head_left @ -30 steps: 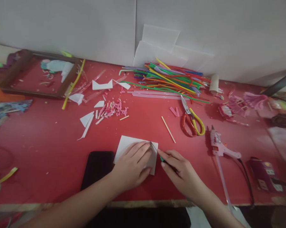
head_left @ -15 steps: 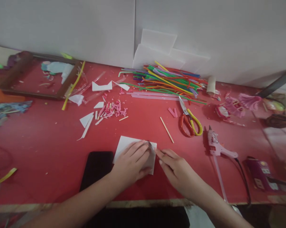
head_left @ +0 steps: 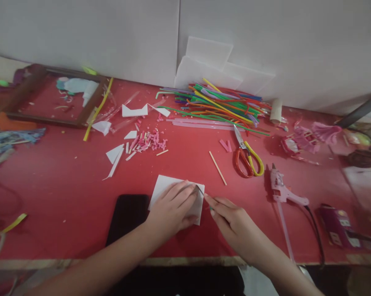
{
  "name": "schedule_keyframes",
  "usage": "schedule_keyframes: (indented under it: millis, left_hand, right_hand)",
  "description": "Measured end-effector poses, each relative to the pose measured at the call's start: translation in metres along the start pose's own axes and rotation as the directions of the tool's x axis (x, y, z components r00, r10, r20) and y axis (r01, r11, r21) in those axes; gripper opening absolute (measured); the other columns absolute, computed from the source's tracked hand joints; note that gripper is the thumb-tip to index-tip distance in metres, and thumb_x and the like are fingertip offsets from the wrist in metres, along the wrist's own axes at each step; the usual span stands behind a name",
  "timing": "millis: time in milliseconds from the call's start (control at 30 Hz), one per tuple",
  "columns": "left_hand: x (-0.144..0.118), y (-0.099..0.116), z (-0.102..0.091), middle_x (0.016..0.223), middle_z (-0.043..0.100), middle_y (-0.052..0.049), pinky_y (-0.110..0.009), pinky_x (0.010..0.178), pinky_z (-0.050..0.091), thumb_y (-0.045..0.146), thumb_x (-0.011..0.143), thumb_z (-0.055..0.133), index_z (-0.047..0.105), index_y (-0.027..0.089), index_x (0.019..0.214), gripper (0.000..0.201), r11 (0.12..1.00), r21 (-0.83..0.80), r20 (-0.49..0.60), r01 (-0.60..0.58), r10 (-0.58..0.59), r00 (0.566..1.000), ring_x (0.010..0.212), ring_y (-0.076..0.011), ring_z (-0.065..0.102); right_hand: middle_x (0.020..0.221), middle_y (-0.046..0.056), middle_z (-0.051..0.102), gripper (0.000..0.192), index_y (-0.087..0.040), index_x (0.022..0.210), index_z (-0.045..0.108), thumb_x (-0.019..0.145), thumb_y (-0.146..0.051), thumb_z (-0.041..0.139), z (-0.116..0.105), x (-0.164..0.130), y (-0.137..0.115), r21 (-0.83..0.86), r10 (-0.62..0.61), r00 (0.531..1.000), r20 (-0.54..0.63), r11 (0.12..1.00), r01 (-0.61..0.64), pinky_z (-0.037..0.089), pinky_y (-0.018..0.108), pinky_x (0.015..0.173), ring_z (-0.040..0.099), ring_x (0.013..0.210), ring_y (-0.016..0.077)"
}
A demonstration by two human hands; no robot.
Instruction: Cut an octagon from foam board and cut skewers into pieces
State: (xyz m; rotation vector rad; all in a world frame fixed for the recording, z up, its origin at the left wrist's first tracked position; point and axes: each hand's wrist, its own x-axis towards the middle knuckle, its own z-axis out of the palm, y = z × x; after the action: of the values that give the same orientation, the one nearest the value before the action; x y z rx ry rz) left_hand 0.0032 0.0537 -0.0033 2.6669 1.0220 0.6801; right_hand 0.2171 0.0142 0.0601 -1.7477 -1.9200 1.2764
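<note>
A white piece of foam board or card [head_left: 162,187] lies on the red table. My left hand [head_left: 174,205] rests flat on it with the fingers stretched out, covering most of its middle. My right hand [head_left: 230,218] is closed around a craft knife, whose thin dark blade [head_left: 200,190] reaches onto the board near its upper right corner. The knife's handle is mostly hidden in my fist, apart from a small green bit. Left of the board lies a black phone [head_left: 128,218], partly under my left forearm.
Beyond my hands are a wooden stick [head_left: 217,167], scissors [head_left: 245,156], pink and white scraps [head_left: 151,139] and a heap of pipe cleaners [head_left: 222,102]. A pink glue gun [head_left: 282,189] with a cord lies at right. A brown frame [head_left: 77,121] sits at back left.
The knife blade shows more between my hands now, as my right hand has shifted slightly back from my left. The whole view has moved a little; my left hand stays on the board.
</note>
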Motion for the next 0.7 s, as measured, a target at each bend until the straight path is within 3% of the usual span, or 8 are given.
schedule_keyframes:
  millis: [533, 700]
  left_hand:
    - [-0.002, -0.002, 0.002, 0.131, 0.066, -0.010, -0.047, 0.110, 0.045, 0.034, 0.089, 0.062, 0.062, 0.014, 0.124, 0.041, 1.000, -0.001, -0.022, -0.020, 0.020, 1.000, 0.127, -0.0303, 0.057]
    - [-0.002, -0.003, 0.003, 0.134, 0.064, -0.011, -0.047, 0.112, 0.043, 0.043, 0.092, 0.061, 0.061, 0.015, 0.127, 0.044, 1.000, -0.016, 0.015, -0.023, 0.023, 1.000, 0.130, -0.0308, 0.054]
  right_hand:
    - [0.131, 0.016, 0.064, 0.048, -0.017, 0.144, 0.053, 0.100, -0.022, 0.035, 0.003, -0.022, 0.006, -0.066, 0.033, 0.999, 0.019, 0.997, -0.032, 0.049, 0.042, 0.107, 0.063, 0.123, 0.0227]
    - [0.128, 0.016, 0.065, 0.047, -0.017, 0.144, 0.054, 0.101, -0.024, 0.034, 0.003, -0.032, 0.008, -0.053, 0.059, 0.998, 0.026, 0.997, -0.058, 0.053, 0.039, 0.102, 0.065, 0.118, 0.0214]
